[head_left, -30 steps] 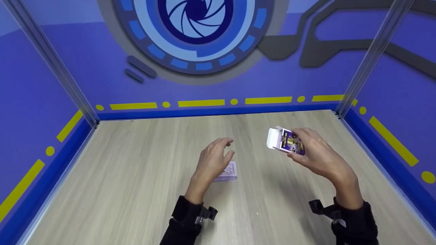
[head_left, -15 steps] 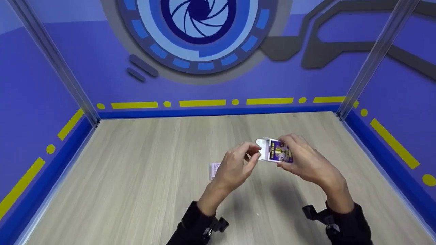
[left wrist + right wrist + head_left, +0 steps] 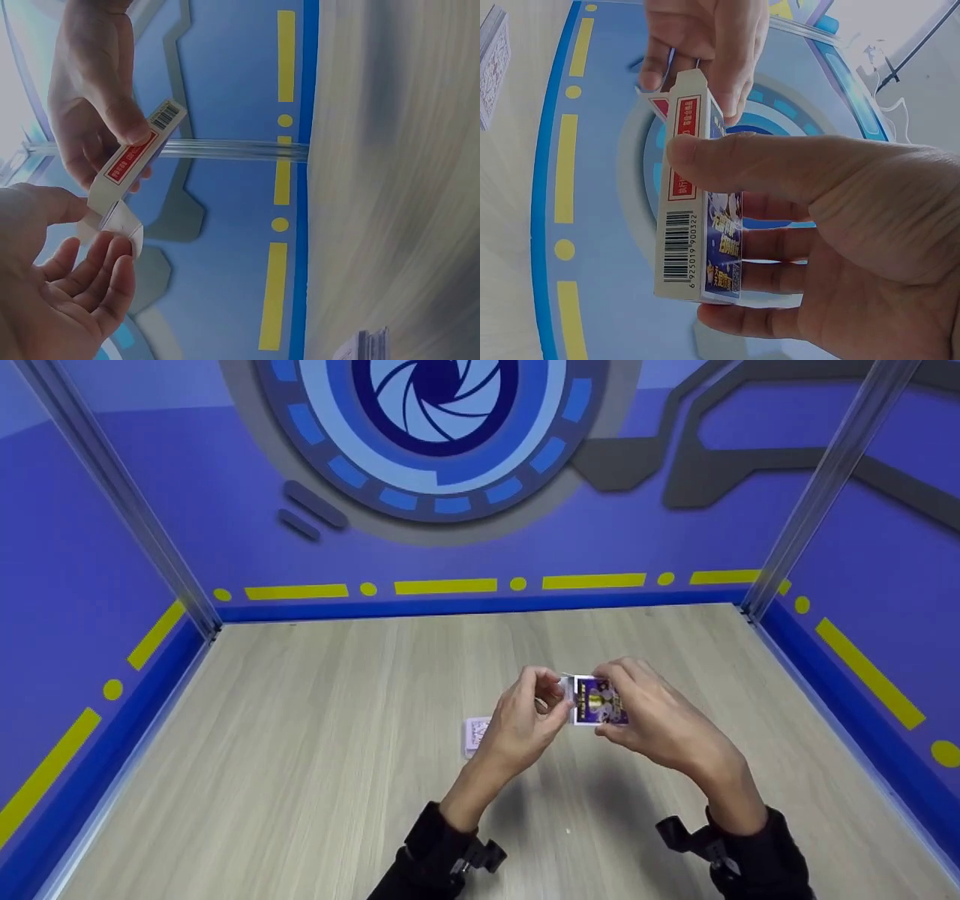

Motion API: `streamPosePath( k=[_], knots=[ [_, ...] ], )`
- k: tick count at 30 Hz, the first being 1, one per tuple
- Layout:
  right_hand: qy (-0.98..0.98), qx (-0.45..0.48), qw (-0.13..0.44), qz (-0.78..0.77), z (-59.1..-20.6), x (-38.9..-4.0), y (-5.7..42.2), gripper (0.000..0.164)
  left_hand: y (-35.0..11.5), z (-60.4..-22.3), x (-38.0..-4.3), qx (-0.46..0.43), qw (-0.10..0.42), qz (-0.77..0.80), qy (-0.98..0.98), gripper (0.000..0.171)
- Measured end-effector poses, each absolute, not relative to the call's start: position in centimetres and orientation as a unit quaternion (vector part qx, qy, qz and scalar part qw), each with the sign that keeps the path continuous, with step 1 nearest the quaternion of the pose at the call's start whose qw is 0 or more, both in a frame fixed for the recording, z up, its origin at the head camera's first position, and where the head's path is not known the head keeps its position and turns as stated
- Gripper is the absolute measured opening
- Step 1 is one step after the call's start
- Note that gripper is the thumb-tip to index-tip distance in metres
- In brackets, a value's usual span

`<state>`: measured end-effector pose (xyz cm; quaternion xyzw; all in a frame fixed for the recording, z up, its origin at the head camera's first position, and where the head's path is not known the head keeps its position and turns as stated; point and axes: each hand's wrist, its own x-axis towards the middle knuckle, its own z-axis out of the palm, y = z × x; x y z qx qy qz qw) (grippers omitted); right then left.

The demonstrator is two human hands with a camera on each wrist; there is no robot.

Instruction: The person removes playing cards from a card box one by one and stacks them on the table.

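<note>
My right hand (image 3: 660, 727) grips a small purple playing-card box (image 3: 600, 701) by its sides, thumb along the narrow barcode face seen in the right wrist view. The box is held above the table, its opened end toward my left hand (image 3: 521, 724). In the left wrist view the left thumb and fingertips pinch the white end flap (image 3: 124, 225), fingers curled. A deck of cards (image 3: 475, 735) with pale patterned backs lies on the table, partly hidden behind the left hand in the head view.
A light wood-grain table (image 3: 315, 750) spreads beneath both hands. Blue printed panels (image 3: 465, 562) close it in at the back and on both sides, with metal posts (image 3: 832, 495) at the rear corners.
The left hand has moved right from above the deck to the box's open end. The right hand has brought the box left and slightly down, and its flap has been folded from its outstretched position.
</note>
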<state>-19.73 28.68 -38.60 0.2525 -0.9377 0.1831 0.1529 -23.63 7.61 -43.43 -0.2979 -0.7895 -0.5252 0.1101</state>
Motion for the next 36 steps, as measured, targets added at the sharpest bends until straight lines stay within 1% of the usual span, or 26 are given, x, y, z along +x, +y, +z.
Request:
streamPosePath(
  k=[5,9,25,29,32,36],
  knots=[
    [-0.936,0.264,0.16,0.167,-38.74,-19.85,28.3,0.068,7.59,-43.61,-23.83,-0.279,0.066,-0.548,-0.785,0.032],
    [-0.936,0.272,0.164,0.15,-38.87,-19.91,28.01,0.069,7.48,-43.63,-23.97,-0.266,0.049,-0.557,-0.785,0.032],
    [-0.934,0.28,0.175,0.134,-39.42,-19.97,27.75,0.068,7.64,-43.8,-23.81,-0.228,0.05,-0.577,-0.783,0.034],
    [-0.934,0.281,0.176,0.131,-39.51,-20.1,27.84,0.068,7.48,-43.71,-23.76,-0.221,0.038,-0.597,-0.77,0.035],
    [-0.936,0.277,0.173,0.134,-39.49,-20.2,27.98,0.068,7.31,-43.51,-23.75,-0.218,0.034,-0.611,-0.76,0.039],
    [-0.938,0.268,0.165,0.144,-39.39,-20.33,28.19,0.067,7.08,-43.12,-23.71,-0.216,0.039,-0.614,-0.758,0.051]
  ],
)
